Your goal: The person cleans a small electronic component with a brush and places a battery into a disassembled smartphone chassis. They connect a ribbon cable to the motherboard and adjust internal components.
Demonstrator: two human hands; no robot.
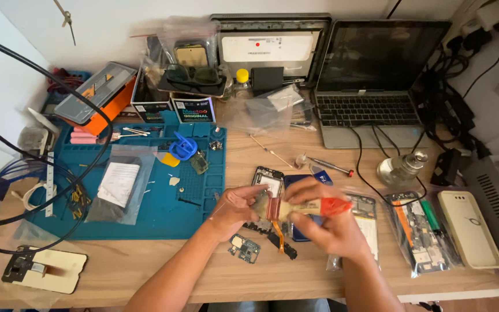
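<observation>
My right hand (327, 222) grips a small paintbrush (304, 207) with a pale wooden handle, red tip and copper ferrule, held sideways over the wooden desk. My left hand (235, 208) pinches the brush's bristle end, fingers closed around it. Just behind the hands lies an opened phone frame (268, 178). A small circuit board (244, 248) and a black part with an orange flex strip (281, 240) lie below the hands.
A blue work mat (145, 214) with a bagged part, screws and a blue tape holder is at left. An open laptop (371, 86) and a tablet stand at the back. Bagged boards (420, 234), a pale phone case (469, 228) and cables lie at right.
</observation>
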